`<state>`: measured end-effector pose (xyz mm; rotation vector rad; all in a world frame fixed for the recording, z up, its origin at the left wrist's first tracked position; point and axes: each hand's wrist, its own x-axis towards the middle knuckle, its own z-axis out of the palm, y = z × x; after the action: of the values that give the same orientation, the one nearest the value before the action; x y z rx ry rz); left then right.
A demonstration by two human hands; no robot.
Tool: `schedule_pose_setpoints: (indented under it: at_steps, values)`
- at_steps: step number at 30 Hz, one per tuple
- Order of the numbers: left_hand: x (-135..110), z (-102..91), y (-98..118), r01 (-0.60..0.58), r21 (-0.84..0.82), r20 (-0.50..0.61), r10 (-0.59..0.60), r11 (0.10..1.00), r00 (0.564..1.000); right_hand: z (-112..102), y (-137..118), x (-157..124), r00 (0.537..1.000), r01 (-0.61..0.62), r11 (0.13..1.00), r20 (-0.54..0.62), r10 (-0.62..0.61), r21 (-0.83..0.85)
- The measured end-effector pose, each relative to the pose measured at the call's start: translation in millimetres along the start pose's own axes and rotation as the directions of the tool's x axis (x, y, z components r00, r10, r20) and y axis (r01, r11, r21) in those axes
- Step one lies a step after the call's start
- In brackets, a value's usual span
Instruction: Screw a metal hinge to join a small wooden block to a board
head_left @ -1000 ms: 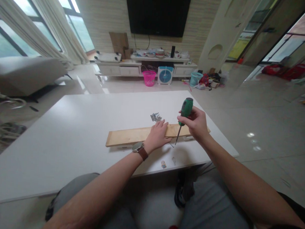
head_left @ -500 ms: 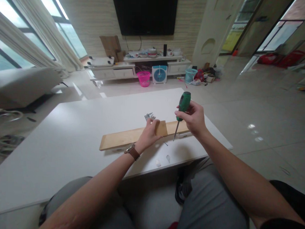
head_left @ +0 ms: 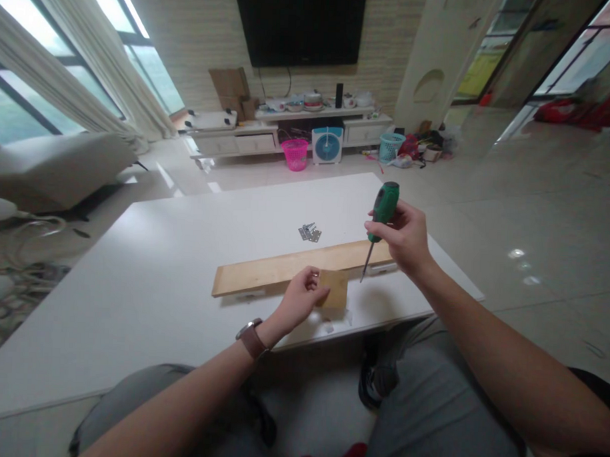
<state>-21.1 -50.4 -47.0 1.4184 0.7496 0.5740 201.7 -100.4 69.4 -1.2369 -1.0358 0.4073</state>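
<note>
My left hand [head_left: 303,292] pinches a small, flat, tan square piece [head_left: 335,291] by its left edge, in front of the plank. My right hand [head_left: 403,233] is wrapped round the green handle of a screwdriver [head_left: 386,205], its shaft slanting down and the tip near the plank's front side. The long pale wooden plank [head_left: 268,270] lies across the white table [head_left: 184,251], apparently raised on white supports [head_left: 250,294]. Behind it is a small heap of metal hinges [head_left: 309,233], seemingly with screws. Small whitish scraps [head_left: 328,326] lie by the front edge, partly hidden.
My knees are under the table's front edge. Beyond the table stand a pink basket [head_left: 295,155], a blue-and-white box fan [head_left: 327,146], a light-blue basket [head_left: 390,147] and a low white cabinet [head_left: 218,144]. A grey sofa [head_left: 61,170] is at the left.
My left hand has lifted the tan square off the plank and brought it toward me. The screw seen on the table is now out of sight. My right hand still holds the screwdriver upright.
</note>
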Motion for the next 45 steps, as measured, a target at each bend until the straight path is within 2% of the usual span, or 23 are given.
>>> schedule_pose_setpoints:
  at_steps: [3,6,9,11,15,19,26,32,38,45]
  values:
    - [-18,-9.8,-25,0.202,-0.106,-0.002,-0.203,0.974,0.979,5,3,-1,1.0,-0.012,1.0,0.015,0.012,-0.004]
    - [-28,-17.6,-37,0.3,-0.156,-0.048,-0.31,0.941,0.949,12,5,-2,0.999,-0.008,1.0,0.041,0.009,-0.017]
    - [-31,-19.8,-32,0.331,-0.225,-0.066,-0.353,0.916,0.933,19,6,-2,0.998,-0.011,0.999,0.058,0.013,-0.032]
    - [-32,-18.3,-23,0.359,-0.305,-0.023,-0.384,0.882,0.923,23,8,-2,0.998,-0.011,0.999,0.066,0.015,-0.049]
    - [-31,-11.3,-7,0.393,-0.515,0.064,-0.423,0.762,0.904,30,11,-3,0.996,-0.005,0.997,0.085,0.011,-0.08]
    - [-30,-4.2,0,0.387,-0.619,0.05,-0.458,0.684,0.888,37,11,-3,0.995,-0.019,0.998,0.093,0.024,-0.053]
    - [-33,2.4,3,0.392,-0.537,-0.032,-0.482,0.747,0.876,42,10,-2,0.996,-0.028,0.998,0.081,0.033,-0.057]
    - [-39,3.5,-1,0.419,-0.421,-0.057,-0.484,0.805,0.873,41,12,-2,0.995,-0.026,0.998,0.091,0.031,-0.059]
    - [-36,2.9,-3,0.432,-0.402,-0.082,-0.502,0.807,0.861,37,11,-2,0.996,-0.022,0.998,0.09,0.028,-0.063]
    - [-35,2.1,-10,0.406,-0.409,-0.074,-0.473,0.818,0.878,34,10,-2,0.996,-0.025,0.998,0.085,0.03,-0.057]
